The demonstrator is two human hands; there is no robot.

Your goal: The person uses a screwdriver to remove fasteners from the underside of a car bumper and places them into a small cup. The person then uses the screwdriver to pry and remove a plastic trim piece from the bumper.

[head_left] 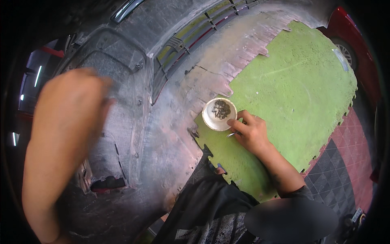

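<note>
A small round white cup (207, 119) stands over the edge of a green foam mat, with several small dark metal pieces (221, 109), perhaps clips or screws, lying in its bottom. My right hand (252, 132) grips the cup's rim at its right side, thumb over the edge. A thin silvery pointed thing (231, 134) sticks out below that thumb; its other end is hidden in the hand. My left hand (79, 91) hangs above the inner side of a worn grey car bumper (158, 130). Motion smears it, and its fingers are hidden behind the wrist.
The bumper curves across the left and top, with a slatted grille (203, 20) and a ragged edge. Beneath its right side lies the green mat (292, 81). Red and black floor tiles (331, 166) show beyond it. A red car (353, 36) stands at the far right.
</note>
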